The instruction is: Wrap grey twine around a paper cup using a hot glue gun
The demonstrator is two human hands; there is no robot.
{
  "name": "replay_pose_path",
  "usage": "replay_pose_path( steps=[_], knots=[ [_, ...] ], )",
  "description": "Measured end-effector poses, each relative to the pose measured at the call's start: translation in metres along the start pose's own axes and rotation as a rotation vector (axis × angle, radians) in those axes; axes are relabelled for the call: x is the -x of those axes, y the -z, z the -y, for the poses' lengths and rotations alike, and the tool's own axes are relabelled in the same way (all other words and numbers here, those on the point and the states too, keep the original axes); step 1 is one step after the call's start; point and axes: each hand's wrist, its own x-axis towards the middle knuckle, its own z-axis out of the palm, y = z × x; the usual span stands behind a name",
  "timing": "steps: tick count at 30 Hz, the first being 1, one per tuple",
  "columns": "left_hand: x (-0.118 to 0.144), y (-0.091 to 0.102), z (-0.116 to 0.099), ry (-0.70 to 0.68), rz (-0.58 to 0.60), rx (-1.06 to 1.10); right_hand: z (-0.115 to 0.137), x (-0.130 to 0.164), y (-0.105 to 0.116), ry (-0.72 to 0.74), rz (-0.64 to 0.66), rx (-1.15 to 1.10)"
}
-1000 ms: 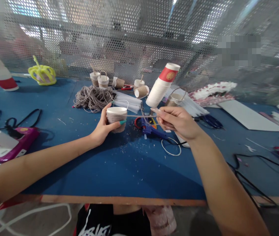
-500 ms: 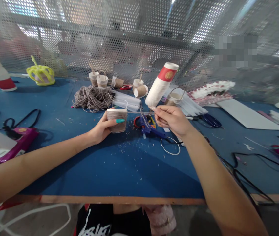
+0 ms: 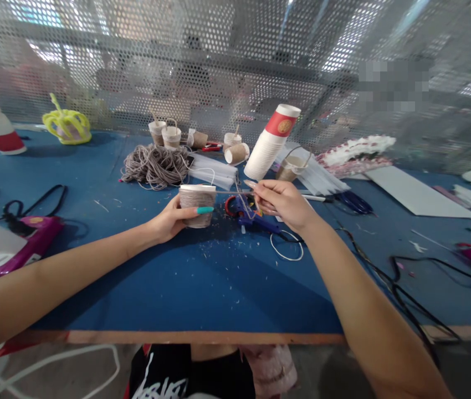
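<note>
Over the middle of the blue table [image 3: 202,282], the person's left hand [image 3: 173,219] wraps around a small paper cup [image 3: 196,205], thumb with a teal nail pressed across its front. The cup stands upright just above the tabletop; its body is wound in grey-brown twine up to a bare white rim. A single strand [image 3: 227,191] runs taut from the cup's top to the right hand [image 3: 283,204], whose fingers are pinched closed on it; what else that hand may hold is too blurred to say. Below the right hand lie a blue glue gun [image 3: 256,220] and a thin white wire loop [image 3: 287,249]. Farther back sit a loose heap of the same twine [image 3: 154,165], several finished little cups [image 3: 172,136], and a tilted stack of white paper cups [image 3: 271,143] with a red one on top. Black cables [image 3: 397,288] trail across the right side, a pink tool [image 3: 19,246] lies left. Perforated metal mesh [image 3: 219,61] walls off the far edge.
</note>
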Motion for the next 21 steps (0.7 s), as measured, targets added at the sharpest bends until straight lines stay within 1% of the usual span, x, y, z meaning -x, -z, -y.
replay_pose_path(
  steps=[10, 15, 21],
  knots=[
    [0.001, 0.004, 0.0, 0.04, 0.065, 0.059, -0.007, -0.002, -0.007, -0.004, 0.009, 0.026],
    [0.001, 0.007, 0.002, 0.021, 0.112, 0.055, -0.009, -0.003, -0.009, -0.013, 0.003, 0.054],
    [0.001, 0.006, 0.002, 0.021, 0.11, 0.051, -0.011, -0.004, -0.01, -0.021, 0.007, 0.071]
  ],
)
